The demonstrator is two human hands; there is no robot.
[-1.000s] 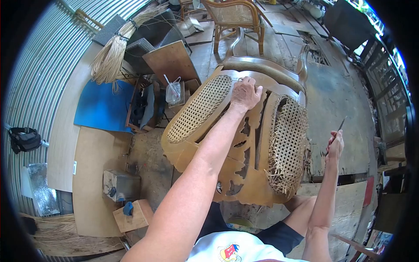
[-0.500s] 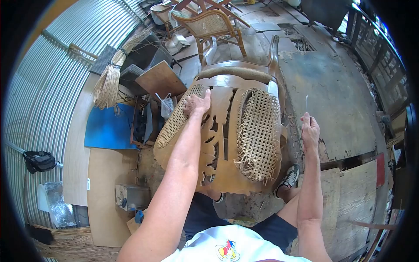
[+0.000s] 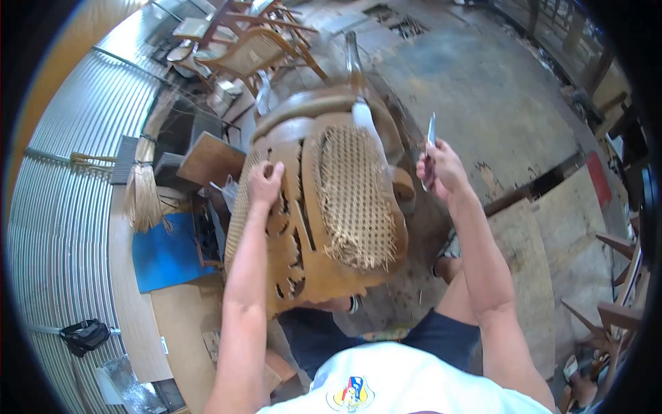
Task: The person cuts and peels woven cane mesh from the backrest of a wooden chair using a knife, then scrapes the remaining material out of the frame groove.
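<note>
A carved wooden chair (image 3: pixel 348 283) is tipped over in front of me, with two woven cane panels in its back. The right cane panel (image 3: pixel 355 200) has loose, frayed strand ends around its edge, thickest at the bottom. The left cane panel (image 3: pixel 238 221) shows only partly, beside my left arm. My left hand (image 3: pixel 265 185) is at the chair's left side, near that panel's upper edge, thumb apart from the fingers. My right hand (image 3: pixel 441 169) is raised to the right of the chair, closed around a knife (image 3: pixel 432 125) with its narrow blade pointing up.
Cane-backed chairs (image 3: pixel 252 54) stand behind. On the left are a hanging bundle of cane strands (image 3: pixel 141 193), a blue sheet (image 3: pixel 169 252), a brown board (image 3: pixel 212 159) and a black bag (image 3: pixel 85 337). Plywood sheets (image 3: pixel 517 262) lie at right. Another person's foot (image 3: pixel 583 386) shows at lower right.
The view has turned, shifting the chair leftward in it. My right hand has risen and the knife in it shows more clearly. My left hand stays at the chair's left side, its fingers more curled.
</note>
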